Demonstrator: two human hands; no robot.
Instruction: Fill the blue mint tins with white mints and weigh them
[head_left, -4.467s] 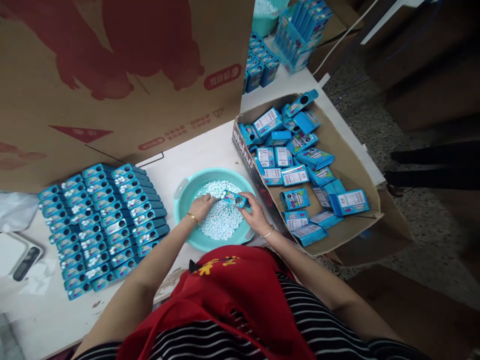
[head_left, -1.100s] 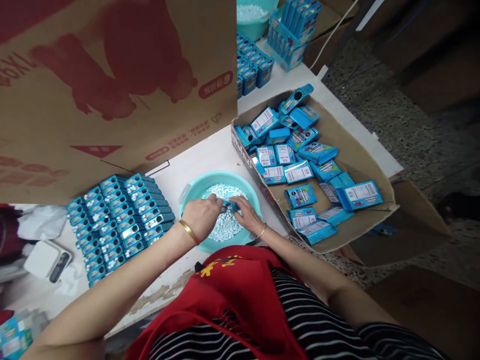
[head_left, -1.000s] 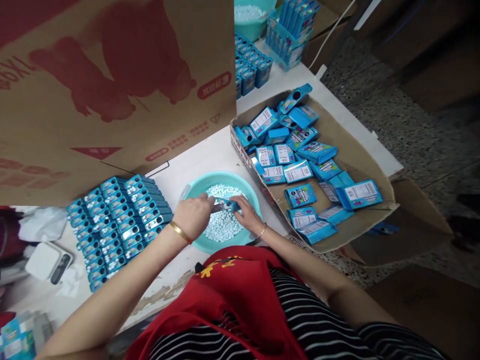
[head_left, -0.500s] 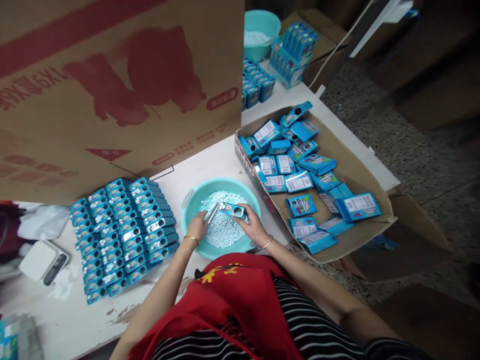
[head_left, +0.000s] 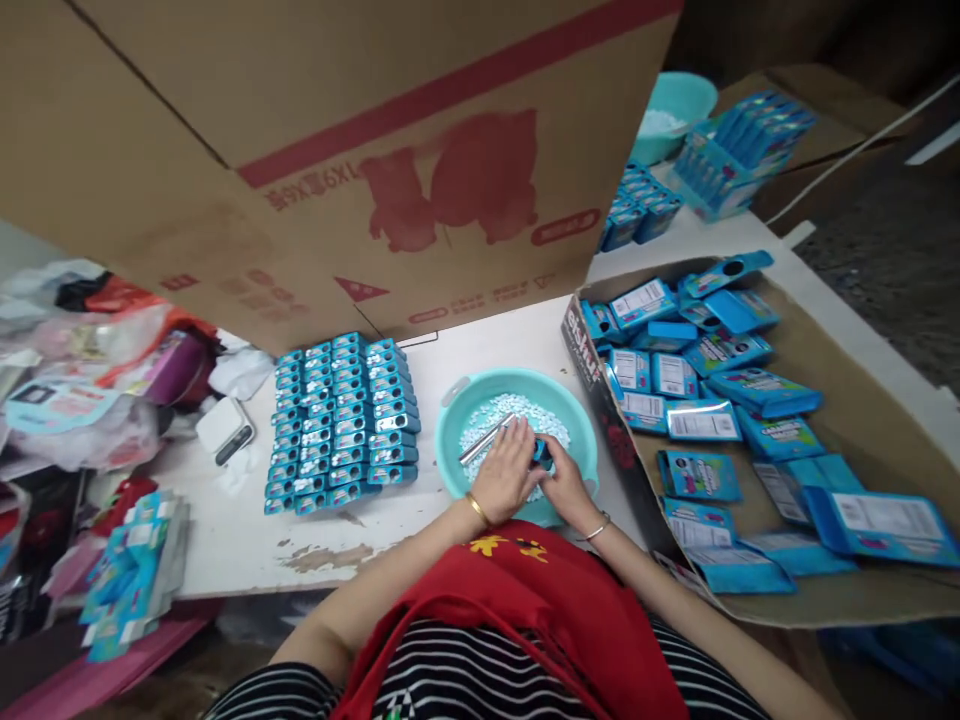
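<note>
A teal basin (head_left: 448, 432) of small white tablets (head_left: 534, 411) sits on the white table just in front of me. Both hands meet over its near side. My left hand (head_left: 505, 482) is closed, and a thin metal scoop (head_left: 486, 440) sticks out from it to the upper left. My right hand (head_left: 564, 488) is closed on a small blue box (head_left: 542, 455), which is mostly hidden between the two hands. Each wrist wears a thin bangle.
Rows of upright blue boxes (head_left: 341, 420) stand left of the basin. A cardboard tray (head_left: 862, 420) of loose blue boxes lies to the right. A big carton (head_left: 337, 150) leans over the table behind. A small scale (head_left: 225, 430) and plastic bags (head_left: 90, 400) lie left. A second basin (head_left: 675, 100) is far back.
My view has swung left and down. My left hand moved right, from the tablets onto the blue box, with the scoop still in it. My right hand kept the box over the basin.
</note>
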